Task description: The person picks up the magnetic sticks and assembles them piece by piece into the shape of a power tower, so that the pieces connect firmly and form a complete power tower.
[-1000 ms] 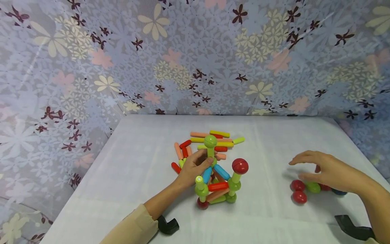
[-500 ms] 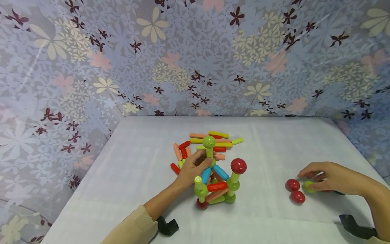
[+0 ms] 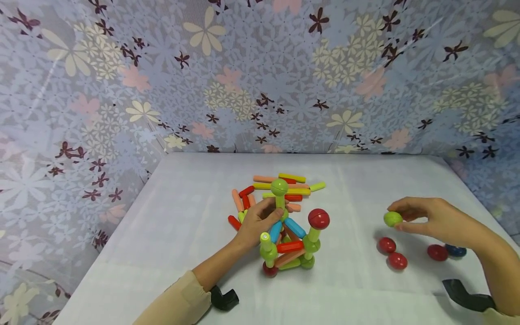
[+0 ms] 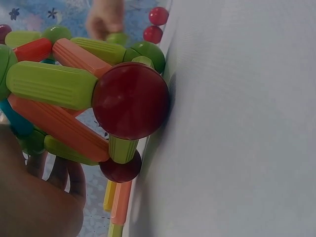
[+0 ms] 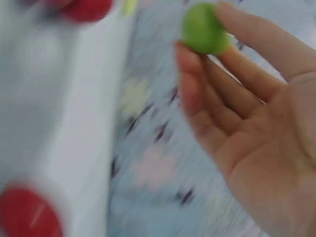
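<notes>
Green ball [image 3: 392, 219] just came up off the counter [image 3: 349, 289] — it's now pinched between thumb and fingertips of the right hand [image 3: 436, 219], above 2 of the 3 loose red balls [image 3: 397, 261]. Biggest thing standing there is the stick-and-ball frame [image 3: 290, 247], with the left hand [image 3: 255, 223] gripping its far post by a joint. Looks like light, stiff plastic; its ribbed sticks should grip fine, but I'd guess the joints pop apart if tugged — hold low, at a joint. Loose sticks [image 3: 298, 192] lie behind. Green ball's probably hard and slippery, so pinch across its middle.
</notes>
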### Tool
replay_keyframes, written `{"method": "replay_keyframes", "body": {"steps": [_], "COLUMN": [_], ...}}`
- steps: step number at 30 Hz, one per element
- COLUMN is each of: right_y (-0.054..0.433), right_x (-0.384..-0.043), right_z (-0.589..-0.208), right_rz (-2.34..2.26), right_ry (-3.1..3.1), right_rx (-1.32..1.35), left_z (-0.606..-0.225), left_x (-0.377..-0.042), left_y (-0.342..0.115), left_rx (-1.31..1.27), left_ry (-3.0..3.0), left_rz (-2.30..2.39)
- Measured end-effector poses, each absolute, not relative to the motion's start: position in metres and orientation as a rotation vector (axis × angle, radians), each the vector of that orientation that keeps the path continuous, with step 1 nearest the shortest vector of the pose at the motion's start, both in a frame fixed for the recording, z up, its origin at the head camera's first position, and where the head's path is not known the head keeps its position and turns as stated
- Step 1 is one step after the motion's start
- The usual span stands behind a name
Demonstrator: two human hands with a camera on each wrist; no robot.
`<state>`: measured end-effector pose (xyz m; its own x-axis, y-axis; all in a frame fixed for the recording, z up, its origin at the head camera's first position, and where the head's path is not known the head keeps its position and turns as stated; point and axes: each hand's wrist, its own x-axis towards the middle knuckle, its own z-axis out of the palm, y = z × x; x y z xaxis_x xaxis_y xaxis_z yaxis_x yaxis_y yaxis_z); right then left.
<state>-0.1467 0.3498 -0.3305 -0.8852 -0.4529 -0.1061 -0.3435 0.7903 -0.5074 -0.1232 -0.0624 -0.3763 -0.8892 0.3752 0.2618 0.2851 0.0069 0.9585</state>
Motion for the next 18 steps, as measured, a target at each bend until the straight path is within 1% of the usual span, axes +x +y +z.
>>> {"method": "replay_keyframes", "body": {"steps": [5,7,9,11,15,18], "right_y": [0.297,0.270,0.243,0.216,0.167,0.137], "right_x": [-0.132,-0.124,-0.117,-0.110,-0.093,-0.081], "right_z": [-0.291,-0.274,-0.258,-0.248,-0.237,-0.236], "right_rz": [-1.254,-1.474,-1.591,-1.603,-1.457,-1.330], "right_ry": [2.768,2.701,2.642,2.654,2.824,2.959], "right_rx": [-0.616,-0.679,-0.833,-0.995,-1.384,-1.695], "left_z": [-0.372,-0.372,-0.371,-0.371,-0.370,-0.371], "left_x": [-0.121,-0.120,-0.120,-0.121,-0.121,-0.121], "left_y": [-0.062,-0.063,-0.063,-0.063,-0.065,-0.067], "left_rx": [0.706,0.691,0.684,0.695,0.717,0.738], "left_ry": [2.174,2.151,2.132,2.142,2.213,2.276], "left_rz": [2.045,2.050,2.062,2.061,2.038,2.027]}}
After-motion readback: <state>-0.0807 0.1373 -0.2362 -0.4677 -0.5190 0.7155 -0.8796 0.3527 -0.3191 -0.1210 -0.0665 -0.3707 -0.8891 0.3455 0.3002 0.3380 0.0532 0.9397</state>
